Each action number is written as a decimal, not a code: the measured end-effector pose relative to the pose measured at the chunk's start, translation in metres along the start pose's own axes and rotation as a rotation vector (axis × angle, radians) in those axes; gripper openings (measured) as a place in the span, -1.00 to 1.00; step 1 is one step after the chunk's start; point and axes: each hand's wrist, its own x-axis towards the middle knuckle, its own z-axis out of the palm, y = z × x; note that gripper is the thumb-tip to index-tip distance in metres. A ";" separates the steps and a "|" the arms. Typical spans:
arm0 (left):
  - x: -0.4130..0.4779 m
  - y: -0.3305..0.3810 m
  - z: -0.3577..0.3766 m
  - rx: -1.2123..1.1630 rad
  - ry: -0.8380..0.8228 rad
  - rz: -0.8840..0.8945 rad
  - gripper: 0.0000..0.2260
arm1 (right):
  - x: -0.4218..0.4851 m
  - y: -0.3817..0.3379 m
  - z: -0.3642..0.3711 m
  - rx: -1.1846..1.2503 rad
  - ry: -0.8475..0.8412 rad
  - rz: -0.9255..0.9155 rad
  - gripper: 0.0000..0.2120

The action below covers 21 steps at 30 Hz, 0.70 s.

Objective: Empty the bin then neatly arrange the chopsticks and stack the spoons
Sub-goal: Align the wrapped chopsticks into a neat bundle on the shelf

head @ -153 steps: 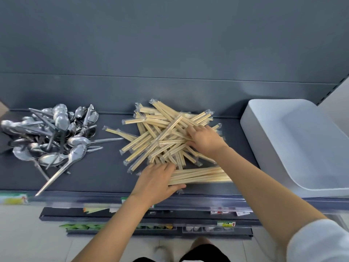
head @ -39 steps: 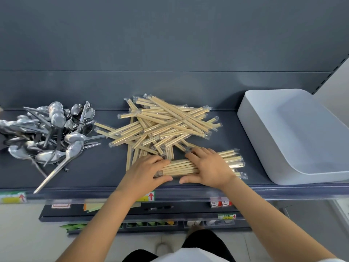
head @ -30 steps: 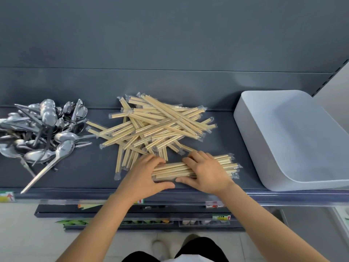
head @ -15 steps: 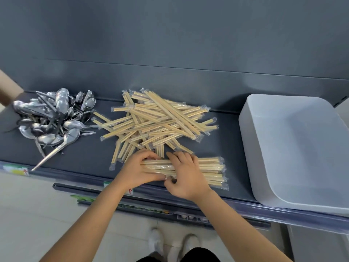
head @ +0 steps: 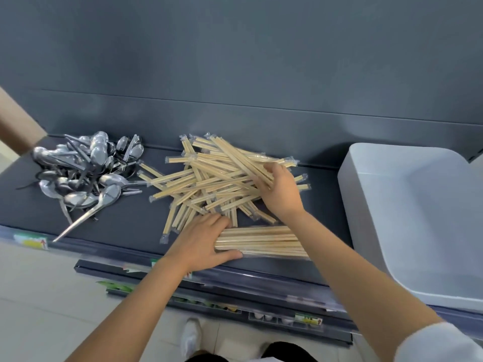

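Observation:
A loose heap of wrapped wooden chopsticks (head: 209,178) lies crisscrossed mid-shelf. In front of it a neat row of aligned chopsticks (head: 264,241) lies parallel to the shelf edge. My left hand (head: 201,241) rests flat against the left end of that row, fingers together. My right hand (head: 281,192) reaches into the right side of the heap, its fingers closed around a few chopsticks there. A tangled pile of metal spoons (head: 86,171) sits at the left. The white bin (head: 371,205) stands empty at the right.
The dark grey shelf (head: 125,220) has a back wall close behind the piles and a front edge with price labels (head: 31,241). Lower shelves and the floor with my shoe (head: 190,338) show below. A tan panel (head: 15,126) stands at the far left.
My right hand has left the neat row and moved up and right into the loose heap, taking hold of chopsticks. My left hand stays at the row's left end. The view tilted.

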 end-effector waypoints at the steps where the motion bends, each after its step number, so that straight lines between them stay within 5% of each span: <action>1: 0.001 -0.002 0.002 0.001 -0.004 0.005 -0.41 | 0.014 -0.001 0.002 -0.138 -0.081 0.001 -0.58; 5: 0.008 -0.013 0.004 -0.034 0.011 0.038 -0.46 | 0.051 -0.010 0.013 -0.498 -0.256 0.003 -0.53; 11: 0.013 -0.044 0.006 -0.028 0.096 0.124 -0.50 | 0.071 -0.030 0.032 -0.453 -0.165 0.029 -0.53; 16: 0.015 -0.047 0.007 -0.012 0.120 0.166 -0.53 | 0.091 -0.055 0.046 -0.587 -0.278 0.056 -0.63; 21: 0.015 -0.051 0.007 -0.028 0.062 0.176 -0.48 | 0.092 -0.062 0.047 -0.748 -0.174 -0.121 -0.70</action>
